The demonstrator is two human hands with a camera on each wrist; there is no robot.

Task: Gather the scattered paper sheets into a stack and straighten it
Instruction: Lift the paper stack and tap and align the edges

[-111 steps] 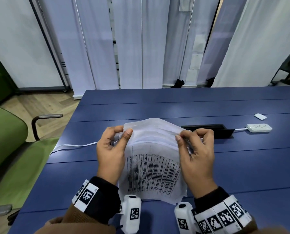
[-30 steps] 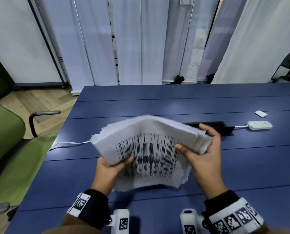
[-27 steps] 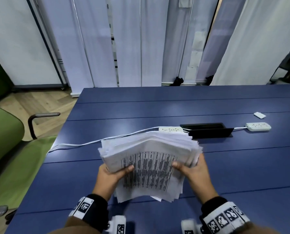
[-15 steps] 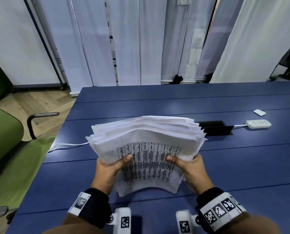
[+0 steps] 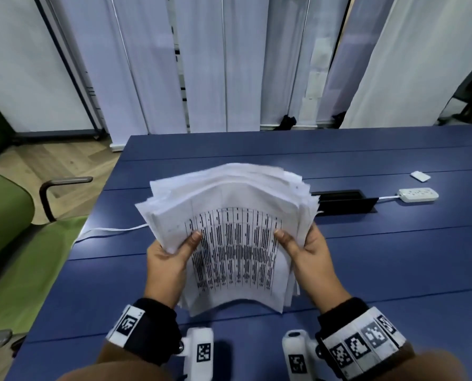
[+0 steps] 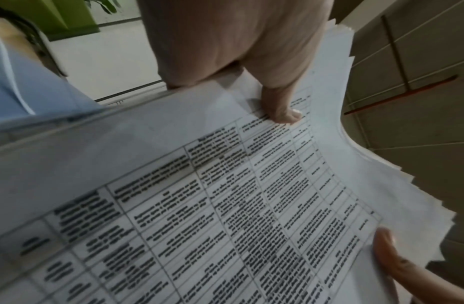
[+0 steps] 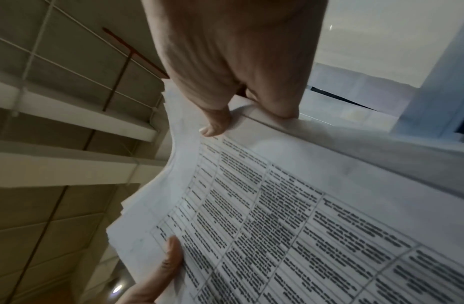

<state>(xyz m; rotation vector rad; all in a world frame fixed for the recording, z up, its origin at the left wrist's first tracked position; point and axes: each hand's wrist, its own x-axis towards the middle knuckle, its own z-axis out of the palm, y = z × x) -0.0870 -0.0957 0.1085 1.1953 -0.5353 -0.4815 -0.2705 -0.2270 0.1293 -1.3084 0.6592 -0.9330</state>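
A thick stack of printed paper sheets (image 5: 234, 204) stands nearly upright over the blue table (image 5: 394, 257), bowed, with its top edges fanned and uneven. My left hand (image 5: 168, 259) grips its left edge, thumb on the printed front sheet. My right hand (image 5: 309, 257) grips the right edge the same way. In the left wrist view my left hand (image 6: 238, 51) pinches the stack (image 6: 225, 195). In the right wrist view my right hand (image 7: 238, 51) pinches the stack (image 7: 303, 226). Whether the bottom edge touches the table is hidden.
Behind the stack lie a black cable box (image 5: 344, 200), a white power strip (image 5: 418, 194) and a small white item (image 5: 420, 176). A white cable (image 5: 105, 232) runs off the table's left edge. A green chair (image 5: 15, 243) stands at the left.
The stack dropped low about a second ago, then rose and now stands more upright. Both hands have kept hold of its side edges.
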